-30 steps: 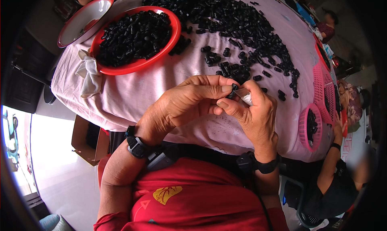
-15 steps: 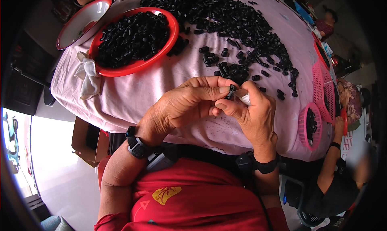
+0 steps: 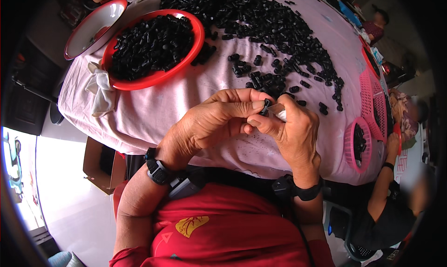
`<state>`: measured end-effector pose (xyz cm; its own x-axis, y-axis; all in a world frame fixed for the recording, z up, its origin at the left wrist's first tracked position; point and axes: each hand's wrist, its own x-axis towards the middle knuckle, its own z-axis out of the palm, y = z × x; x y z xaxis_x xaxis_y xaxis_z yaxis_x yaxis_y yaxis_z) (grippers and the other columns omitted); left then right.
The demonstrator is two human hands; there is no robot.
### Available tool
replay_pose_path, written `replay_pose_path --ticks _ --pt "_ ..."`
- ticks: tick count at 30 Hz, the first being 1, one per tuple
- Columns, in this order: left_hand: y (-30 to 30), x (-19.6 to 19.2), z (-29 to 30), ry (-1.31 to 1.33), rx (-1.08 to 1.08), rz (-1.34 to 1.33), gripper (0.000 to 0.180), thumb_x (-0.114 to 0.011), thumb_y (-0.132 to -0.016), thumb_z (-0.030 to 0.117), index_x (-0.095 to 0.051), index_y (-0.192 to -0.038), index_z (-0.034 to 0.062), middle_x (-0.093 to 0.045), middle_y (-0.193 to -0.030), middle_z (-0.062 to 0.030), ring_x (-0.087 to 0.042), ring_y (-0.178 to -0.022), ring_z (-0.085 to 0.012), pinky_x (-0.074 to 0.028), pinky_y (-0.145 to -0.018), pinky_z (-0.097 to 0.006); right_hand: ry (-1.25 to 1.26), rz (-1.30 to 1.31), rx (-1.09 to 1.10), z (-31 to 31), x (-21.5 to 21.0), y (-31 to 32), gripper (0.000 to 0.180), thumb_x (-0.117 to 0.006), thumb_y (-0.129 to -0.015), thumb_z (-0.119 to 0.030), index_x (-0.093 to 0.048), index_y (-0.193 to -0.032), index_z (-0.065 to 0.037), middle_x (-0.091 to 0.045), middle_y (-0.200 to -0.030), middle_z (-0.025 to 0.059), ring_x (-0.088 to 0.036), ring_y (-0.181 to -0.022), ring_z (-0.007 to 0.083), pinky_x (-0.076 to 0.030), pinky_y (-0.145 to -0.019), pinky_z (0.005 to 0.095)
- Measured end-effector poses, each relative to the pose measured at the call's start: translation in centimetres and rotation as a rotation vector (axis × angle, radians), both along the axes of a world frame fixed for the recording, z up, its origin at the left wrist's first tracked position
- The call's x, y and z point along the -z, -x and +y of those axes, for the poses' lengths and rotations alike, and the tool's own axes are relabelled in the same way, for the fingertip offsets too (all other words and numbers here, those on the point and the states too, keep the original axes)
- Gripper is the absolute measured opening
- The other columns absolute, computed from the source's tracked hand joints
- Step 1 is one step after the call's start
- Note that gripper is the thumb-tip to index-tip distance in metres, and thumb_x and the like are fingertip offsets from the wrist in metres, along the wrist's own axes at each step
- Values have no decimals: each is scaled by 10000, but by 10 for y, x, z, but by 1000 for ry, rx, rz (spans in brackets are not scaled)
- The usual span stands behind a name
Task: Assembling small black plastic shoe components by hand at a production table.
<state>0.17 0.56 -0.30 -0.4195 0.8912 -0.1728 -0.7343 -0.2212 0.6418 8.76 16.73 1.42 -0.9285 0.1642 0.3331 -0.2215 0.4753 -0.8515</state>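
Note:
Over the near part of the pink tablecloth (image 3: 219, 155), my left hand (image 3: 216, 112) pinches a small black cylindrical part (image 3: 265, 107) between thumb and fingers. My right hand (image 3: 297, 134) is closed on a thin blade (image 3: 275, 108) with a white wrapped end (image 3: 281, 115). The blade's tip meets or nearly meets the black part; fingers hide the exact contact. Just beyond my hands lies a spread of similar small black parts (image 3: 272, 83), joining a large heap (image 3: 233, 11) farther back.
A red basin (image 3: 200, 40) full of black parts stands at the left, beside a white red-rimmed basin (image 3: 88, 29) and a white cloth (image 3: 101, 94). Pink baskets (image 3: 368, 148) line the right edge. A cardboard box (image 3: 100, 174) sits below left. Other people work at the right.
The grip of both hands stays nearly the same. The blade and black part have turned very slightly between my fingers, and the whole view has shifted a little.

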Motion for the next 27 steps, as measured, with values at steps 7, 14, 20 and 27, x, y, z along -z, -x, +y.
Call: replay_pose_path --ticks 7,14,20,27 --pt "0 5 -1 -62 -1 10 284 -617 -918 136 -588 -1180 33 -632 -904 3 -568 -725 -75 -491 -711 -249 0 -5 -2 2 2 0 264 -723 -855 -247 -584 -869 -23 -648 -662 74 -663 -607 139 -485 -500 265" --pt "0 4 1 -98 0 -15 279 -616 -921 151 -590 -1163 17 -632 -975 -22 -588 -776 -87 -500 -729 -257 3 -15 -6 -1 2 0 267 -729 -849 -246 -585 -881 -24 -648 -666 81 -672 -616 149 -493 -504 269" --pt "4 6 0 -98 23 22 288 -625 -912 132 -578 -1175 24 -627 -968 -11 -596 -791 -96 -509 -756 -269 -1 6 -6 0 -2 -2 270 -734 -844 -246 -585 -891 -25 -649 -670 87 -679 -624 158 -499 -508 273" --pt "1 -8 -3 20 -159 345 190 -664 -888 126 -610 -1056 57 -605 -886 22 -535 -755 -55 -450 -701 -196 -8 102 35 -7 -16 -3 275 -739 -840 -245 -586 -900 -25 -649 -673 93 -687 -632 167 -506 -512 277"
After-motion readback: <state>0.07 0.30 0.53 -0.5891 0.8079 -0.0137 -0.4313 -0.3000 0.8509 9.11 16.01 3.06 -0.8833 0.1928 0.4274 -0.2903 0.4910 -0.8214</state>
